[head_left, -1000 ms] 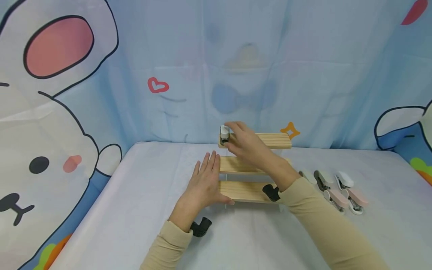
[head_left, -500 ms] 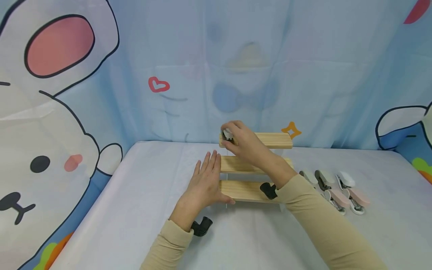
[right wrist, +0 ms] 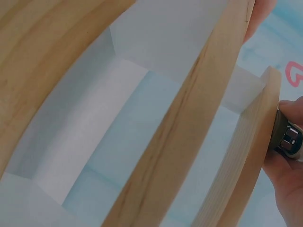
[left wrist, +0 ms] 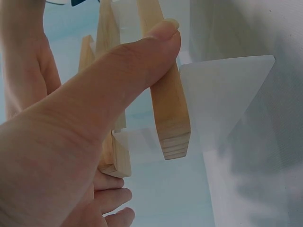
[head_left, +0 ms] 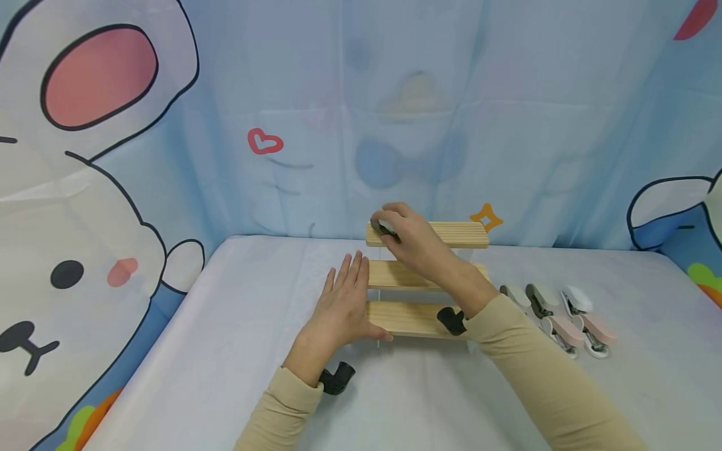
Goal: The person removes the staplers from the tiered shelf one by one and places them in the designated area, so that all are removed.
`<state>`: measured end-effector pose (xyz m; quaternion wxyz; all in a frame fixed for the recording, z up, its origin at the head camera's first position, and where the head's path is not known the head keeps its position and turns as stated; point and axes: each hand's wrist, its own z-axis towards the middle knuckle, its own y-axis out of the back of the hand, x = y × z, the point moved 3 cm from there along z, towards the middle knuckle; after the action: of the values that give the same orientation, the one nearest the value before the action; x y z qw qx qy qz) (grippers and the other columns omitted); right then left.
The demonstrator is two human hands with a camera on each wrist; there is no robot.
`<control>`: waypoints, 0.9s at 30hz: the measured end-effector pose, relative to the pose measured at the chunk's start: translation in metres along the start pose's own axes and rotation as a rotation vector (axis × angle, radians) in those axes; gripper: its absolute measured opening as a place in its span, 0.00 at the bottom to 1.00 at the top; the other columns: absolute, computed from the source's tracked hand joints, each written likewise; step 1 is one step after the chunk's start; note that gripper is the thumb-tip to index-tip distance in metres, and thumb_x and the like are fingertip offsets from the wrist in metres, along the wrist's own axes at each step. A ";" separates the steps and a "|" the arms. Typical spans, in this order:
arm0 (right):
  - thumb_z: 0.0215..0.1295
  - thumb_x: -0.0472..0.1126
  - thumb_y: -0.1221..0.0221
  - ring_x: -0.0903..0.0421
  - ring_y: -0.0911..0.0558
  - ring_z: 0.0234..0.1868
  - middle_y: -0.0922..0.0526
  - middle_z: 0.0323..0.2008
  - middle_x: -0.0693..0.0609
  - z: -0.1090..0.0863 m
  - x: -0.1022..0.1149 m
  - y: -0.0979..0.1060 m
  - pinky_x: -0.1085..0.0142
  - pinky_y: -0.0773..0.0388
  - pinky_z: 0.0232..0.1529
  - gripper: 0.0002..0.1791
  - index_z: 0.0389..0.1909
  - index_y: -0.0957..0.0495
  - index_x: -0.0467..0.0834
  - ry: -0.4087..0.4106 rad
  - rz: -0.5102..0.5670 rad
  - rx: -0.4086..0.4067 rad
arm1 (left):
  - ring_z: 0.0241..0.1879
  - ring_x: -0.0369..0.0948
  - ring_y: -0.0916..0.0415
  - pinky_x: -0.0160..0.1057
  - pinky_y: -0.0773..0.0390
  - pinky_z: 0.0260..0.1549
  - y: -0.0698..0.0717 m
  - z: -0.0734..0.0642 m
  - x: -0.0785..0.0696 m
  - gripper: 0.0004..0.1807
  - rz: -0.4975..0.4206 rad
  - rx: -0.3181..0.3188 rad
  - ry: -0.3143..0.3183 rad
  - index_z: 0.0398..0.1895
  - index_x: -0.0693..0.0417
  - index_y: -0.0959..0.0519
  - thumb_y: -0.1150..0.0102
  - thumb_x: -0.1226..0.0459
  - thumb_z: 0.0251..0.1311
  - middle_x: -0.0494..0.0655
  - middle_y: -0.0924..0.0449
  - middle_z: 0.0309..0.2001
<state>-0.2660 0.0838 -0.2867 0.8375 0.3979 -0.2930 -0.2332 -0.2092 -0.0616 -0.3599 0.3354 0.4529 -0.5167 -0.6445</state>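
A three-tier wooden rack with pale translucent side supports stands on the table; its top board [head_left: 459,235] has a ribbed surface. At that board's left end my right hand [head_left: 417,244] grips a small stapler [head_left: 386,227], its light cover partly hidden by the fingers. The right wrist view shows the dark metal end of the stapler [right wrist: 289,139] right at the board's surface. My left hand [head_left: 341,310] lies flat along the rack's left side, fingers straight. Its thumb [left wrist: 163,30] presses on the front edge of the bottom board [left wrist: 171,113].
To the right of the rack, several small staplers lie in two rows, among them a white one [head_left: 576,300] and a pink one [head_left: 599,330]. A blue patterned curtain [head_left: 316,81] hangs behind the white-covered table [head_left: 254,294].
The stapler in my right hand has turned from standing end-on toward the head camera to lying slantwise across the top board. My left hand stays in place.
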 end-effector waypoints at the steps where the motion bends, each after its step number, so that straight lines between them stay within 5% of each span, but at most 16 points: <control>1: 0.66 0.27 0.41 0.37 0.23 0.60 0.26 0.61 0.33 -0.001 0.000 0.000 0.47 0.22 0.57 0.19 0.58 0.24 0.33 0.001 -0.001 -0.001 | 0.81 0.50 0.70 0.56 0.58 0.77 0.000 0.000 0.000 0.77 -0.002 0.000 0.000 0.80 0.59 0.62 0.24 0.35 0.36 0.55 0.65 0.81; 27: 0.65 0.29 0.40 0.39 0.20 0.58 0.27 0.64 0.35 -0.023 -0.006 0.024 0.50 0.18 0.51 0.23 0.61 0.25 0.31 -0.024 -0.043 -0.050 | 0.81 0.50 0.68 0.56 0.58 0.77 0.001 -0.001 -0.001 0.77 -0.020 -0.001 0.003 0.80 0.60 0.62 0.23 0.36 0.36 0.55 0.65 0.81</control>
<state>-0.2509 0.1139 -0.2813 0.8385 0.3801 -0.2884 -0.2632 -0.2081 -0.0612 -0.3588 0.3300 0.4590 -0.5115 -0.6471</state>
